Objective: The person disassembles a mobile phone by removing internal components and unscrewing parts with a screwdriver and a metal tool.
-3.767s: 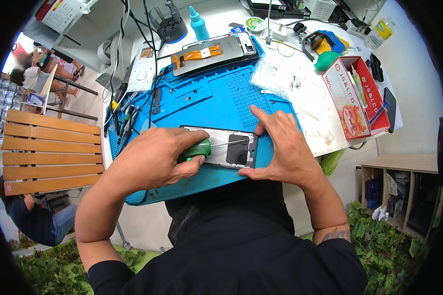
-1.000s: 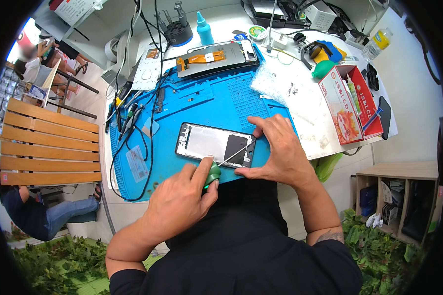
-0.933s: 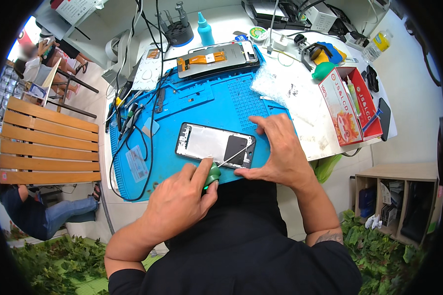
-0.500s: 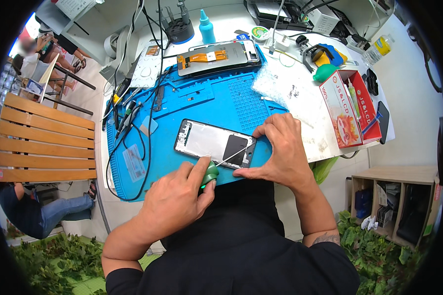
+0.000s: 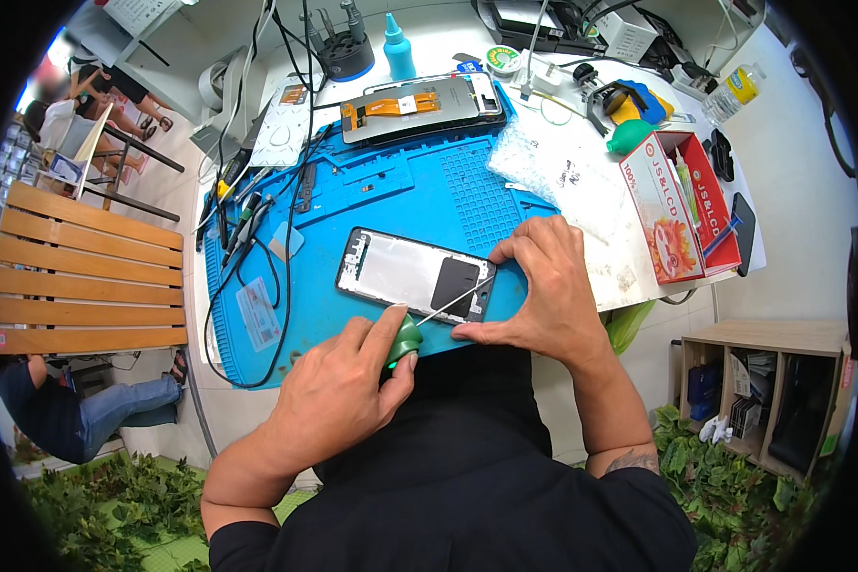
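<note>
Screwdriver [image 5: 408, 336] gripped by left fingers [image 5: 387, 326] has swung lower; right fingers [image 5: 513, 250] hold phone frame [image 5: 391, 268].

1. Dressed in black up top, in a plain, roomy shirt [image 5: 448, 515] of dark, even colour.
2. Same black again on left sleeve [image 5: 241, 545] and right sleeve [image 5: 650, 510], both cut short above the elbow.
3. And now, on the right arm [image 5: 596, 396], a tattoo [image 5: 632, 461] in fine dark lines close to the sleeve, too small to read.
4. Bare-handed, left hand [image 5: 348, 377] and right hand [image 5: 546, 291] alike.
5. Below the shirt, more black cloth [image 5: 491, 396], too shadowed to identify.
</note>
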The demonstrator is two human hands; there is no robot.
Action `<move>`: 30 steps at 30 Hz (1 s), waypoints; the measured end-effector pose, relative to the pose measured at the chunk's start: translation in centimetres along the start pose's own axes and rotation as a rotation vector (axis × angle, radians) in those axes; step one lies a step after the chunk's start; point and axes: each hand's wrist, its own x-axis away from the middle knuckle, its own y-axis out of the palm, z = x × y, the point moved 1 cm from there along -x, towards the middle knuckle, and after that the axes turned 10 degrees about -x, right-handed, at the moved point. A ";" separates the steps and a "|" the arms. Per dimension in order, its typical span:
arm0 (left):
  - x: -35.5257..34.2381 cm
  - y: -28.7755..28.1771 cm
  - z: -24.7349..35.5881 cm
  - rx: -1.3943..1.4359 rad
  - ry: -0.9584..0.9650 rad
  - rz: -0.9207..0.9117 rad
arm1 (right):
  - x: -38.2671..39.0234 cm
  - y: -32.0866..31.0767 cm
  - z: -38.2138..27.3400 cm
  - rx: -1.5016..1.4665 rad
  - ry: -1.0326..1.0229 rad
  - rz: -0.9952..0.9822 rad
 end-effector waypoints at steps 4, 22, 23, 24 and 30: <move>0.0 -0.1 0.1 -0.013 -0.007 -0.004 | 0.0 0.0 0.0 -0.001 -0.001 0.000; -0.4 0.0 0.4 -0.014 0.013 -0.010 | 0.0 0.0 0.1 -0.030 -0.020 0.018; -0.2 -0.1 0.4 -0.016 0.008 -0.017 | 0.0 0.0 0.0 -0.029 -0.021 0.017; -0.2 -0.2 0.4 -0.017 0.003 -0.024 | -0.1 0.0 0.0 -0.029 -0.021 0.017; -0.3 -0.3 0.3 -0.022 0.018 -0.021 | -0.1 0.0 0.0 -0.034 -0.014 0.009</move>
